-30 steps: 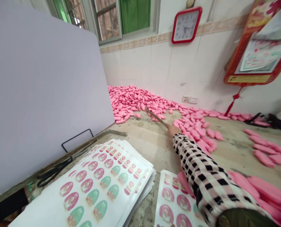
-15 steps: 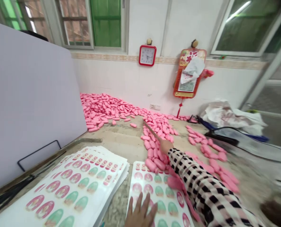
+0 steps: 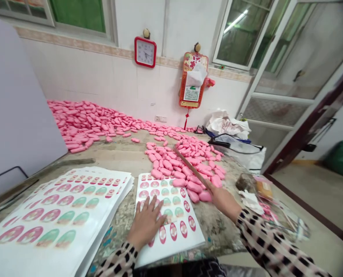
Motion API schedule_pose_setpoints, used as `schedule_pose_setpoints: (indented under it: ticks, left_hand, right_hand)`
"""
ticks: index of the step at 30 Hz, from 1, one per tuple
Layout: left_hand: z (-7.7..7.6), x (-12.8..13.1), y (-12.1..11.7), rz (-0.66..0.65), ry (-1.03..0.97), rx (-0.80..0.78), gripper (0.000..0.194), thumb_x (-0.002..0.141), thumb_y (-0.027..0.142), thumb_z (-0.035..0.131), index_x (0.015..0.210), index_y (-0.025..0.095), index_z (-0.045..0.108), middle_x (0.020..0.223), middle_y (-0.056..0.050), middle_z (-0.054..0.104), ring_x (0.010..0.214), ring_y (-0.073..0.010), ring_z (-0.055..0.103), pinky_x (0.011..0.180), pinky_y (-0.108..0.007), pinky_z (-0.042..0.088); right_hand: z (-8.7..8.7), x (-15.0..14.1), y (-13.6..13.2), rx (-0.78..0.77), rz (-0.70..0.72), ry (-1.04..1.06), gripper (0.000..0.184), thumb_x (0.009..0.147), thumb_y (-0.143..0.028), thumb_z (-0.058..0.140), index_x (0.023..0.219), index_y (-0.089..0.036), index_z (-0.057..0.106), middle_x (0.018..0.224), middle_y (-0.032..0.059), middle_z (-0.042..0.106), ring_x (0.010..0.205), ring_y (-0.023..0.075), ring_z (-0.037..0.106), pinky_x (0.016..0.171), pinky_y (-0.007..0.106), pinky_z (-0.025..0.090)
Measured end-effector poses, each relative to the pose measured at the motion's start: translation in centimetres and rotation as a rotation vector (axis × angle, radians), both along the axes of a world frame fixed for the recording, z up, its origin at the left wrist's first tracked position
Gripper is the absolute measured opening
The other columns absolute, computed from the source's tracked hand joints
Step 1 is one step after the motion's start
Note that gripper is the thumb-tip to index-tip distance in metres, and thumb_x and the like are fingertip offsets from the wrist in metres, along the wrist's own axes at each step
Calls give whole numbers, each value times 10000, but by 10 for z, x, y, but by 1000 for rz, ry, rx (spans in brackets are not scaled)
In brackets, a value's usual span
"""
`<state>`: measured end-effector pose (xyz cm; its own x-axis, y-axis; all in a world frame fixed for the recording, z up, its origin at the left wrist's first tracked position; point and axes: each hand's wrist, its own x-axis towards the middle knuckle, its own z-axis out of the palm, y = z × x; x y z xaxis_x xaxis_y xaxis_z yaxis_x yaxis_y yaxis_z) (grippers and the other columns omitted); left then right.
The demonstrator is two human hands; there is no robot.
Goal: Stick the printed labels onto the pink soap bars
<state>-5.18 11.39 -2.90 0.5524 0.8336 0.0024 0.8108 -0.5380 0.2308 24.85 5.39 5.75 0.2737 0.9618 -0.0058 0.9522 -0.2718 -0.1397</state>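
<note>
Worn tabletop (image 3: pixel 122 153) is bearing pink pieces (image 3: pixel 167 165) mid-frame; right hand (image 3: pixel 225 202) is gripping a stick (image 3: pixel 193 168), best kept low; left hand (image 3: pixel 148 221), fingers spread, is resting on the printed sheet (image 3: pixel 171 246).

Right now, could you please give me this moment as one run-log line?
left hand: spread on printed sheet; right hand: holding stick amid pink pieces; paper stack: left of sheet
</note>
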Motion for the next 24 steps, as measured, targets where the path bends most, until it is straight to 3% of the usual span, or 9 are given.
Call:
schedule_pose_setpoints:
  ticks: [4,6,9,12,16,21,23,24]
  left_hand:
    - [-1,1,0,5,23,21,636,867,623,149,1410,327,297,1513,-32,189,1389,-303,109,1074,-561,73]
    - [-2,2,1,8,37,33,633,867,622,158,1409,327,296,1511,-31,195,1388,-305,112,1072,-560,70]
    - [-4,3,3,7,48,34,629,865,626,170,1409,333,291,1511,-22,192,1389,-305,108,1074,-553,65]
    - [-6,4,6,7,42,8,629,860,634,170,1411,347,266,1515,-3,167,1392,-295,94,1078,-548,68]
    - [-8,4,9,20,49,-8,638,849,652,166,1407,356,258,1511,18,151,1394,-285,80,1082,-544,67]
    - [-10,3,9,20,57,-10,624,844,661,176,1393,378,266,1503,38,166,1391,-280,101,1087,-541,64]
    - [-9,3,9,21,55,-17,613,847,656,180,1390,382,259,1502,37,166,1390,-282,103,1086,-545,71]
    - [-8,3,9,22,54,-22,610,848,653,185,1389,381,258,1502,31,169,1389,-286,105,1085,-549,74]
  right_hand:
    - [-11,11,-67,74,-106,76,483,909,-380,316,1380,-296,381,847,95,685,826,268,648,697,348,444]
    - [-14,12,-87,187,-161,273,484,885,-438,371,1346,-302,433,800,58,676,744,230,649,646,310,459]
    - [-14,11,-93,363,-288,724,577,846,-507,428,1365,-256,391,598,-16,588,436,152,545,422,246,400]
    - [-11,16,-73,545,-363,1098,654,764,-498,567,1335,-229,394,556,-62,530,317,90,422,312,196,292]
    - [-10,40,-28,708,-360,1246,626,627,-360,723,1190,-200,500,523,-87,507,299,47,364,285,158,240]
    - [-5,83,41,679,-457,1443,274,746,-319,615,976,-191,539,435,-125,334,282,24,261,276,124,154]
    - [1,102,73,649,-473,1462,193,818,-323,551,929,-166,538,464,-104,366,308,28,287,283,128,189]
    - [5,111,90,630,-472,1469,199,850,-330,522,941,-154,543,514,-79,430,347,36,349,306,135,259]
